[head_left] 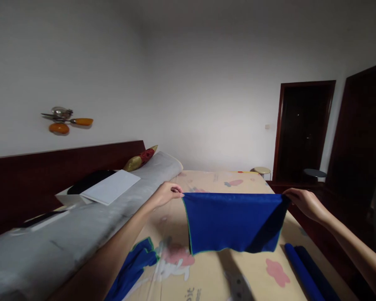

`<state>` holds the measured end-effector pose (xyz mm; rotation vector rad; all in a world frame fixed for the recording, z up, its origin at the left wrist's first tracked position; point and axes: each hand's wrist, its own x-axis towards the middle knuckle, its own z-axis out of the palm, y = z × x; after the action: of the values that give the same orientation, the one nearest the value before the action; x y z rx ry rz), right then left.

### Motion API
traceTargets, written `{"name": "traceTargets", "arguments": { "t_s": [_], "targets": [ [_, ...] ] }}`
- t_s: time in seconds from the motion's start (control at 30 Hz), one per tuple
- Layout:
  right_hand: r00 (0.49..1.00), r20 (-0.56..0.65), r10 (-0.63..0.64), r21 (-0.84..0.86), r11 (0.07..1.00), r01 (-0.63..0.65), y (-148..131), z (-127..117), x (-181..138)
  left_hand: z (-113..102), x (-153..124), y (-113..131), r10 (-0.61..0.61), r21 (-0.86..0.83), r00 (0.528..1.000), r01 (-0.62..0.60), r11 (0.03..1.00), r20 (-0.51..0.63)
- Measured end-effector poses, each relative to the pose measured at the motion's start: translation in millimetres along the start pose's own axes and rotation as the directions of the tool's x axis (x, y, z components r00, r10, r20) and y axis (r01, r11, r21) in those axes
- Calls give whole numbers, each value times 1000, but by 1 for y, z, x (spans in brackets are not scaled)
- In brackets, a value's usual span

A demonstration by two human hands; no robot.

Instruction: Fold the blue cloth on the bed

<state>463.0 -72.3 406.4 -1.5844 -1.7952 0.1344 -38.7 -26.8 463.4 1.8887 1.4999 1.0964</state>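
Observation:
A blue cloth (pixel 235 221) with green-stitched edges hangs stretched between my two hands, above the bed. Its top left corner is pinched by my left hand (pixel 168 194), fingers closed. At the opposite top corner, my right hand (pixel 305 202) pinches the fabric too. Below my left forearm lies a crumpled blue cloth (pixel 134 267) with the same green edging. Two rolled blue cloths (pixel 307 267) rest side by side at the bed's right edge, under my right forearm.
The bed (pixel 203 284) has a cream sheet with rabbit and carrot prints. Along the left runs a grey cover (pixel 90 234) bearing an open white box (pixel 113 188). A patterned cushion (pixel 141 159) leans on the dark headboard (pixel 50 163). Two stools (pixel 262 170) stand beyond.

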Motion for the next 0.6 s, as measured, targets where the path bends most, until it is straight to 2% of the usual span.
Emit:
{"name": "traceTargets", "arguments": {
  "t_s": [0.13, 0.27, 0.33, 0.47, 0.53, 0.6],
  "targets": [
    [995, -55, -88, -92, 992, 83, 0, 13, 4, -2, 0, -4, 1, 37, 998, -4, 999, 69],
    [993, -50, -103, -104, 990, 98, -1, 19, 6, -3, -3, -11, -17, 38, 993, 13, 999, 113],
    [997, -25, -68, -37, 997, 67, -4, 17, 4, -6, -4, -13, -15, 36, 992, 10, 999, 124],
    [987, 115, -110, 283, 956, 74, -12, 6, -1, -13, -4, -14, -4, 22, 994, 2, 1000, 111],
    [988, 104, -113, 368, 927, 67, -14, 3, -3, -15, -4, -14, -3, 12, 995, 2, 1000, 100],
    [995, 70, -69, 383, 923, 37, -16, 2, -4, -15, -4, -14, -6, 2, 995, 6, 1000, 100]
  ]
}}
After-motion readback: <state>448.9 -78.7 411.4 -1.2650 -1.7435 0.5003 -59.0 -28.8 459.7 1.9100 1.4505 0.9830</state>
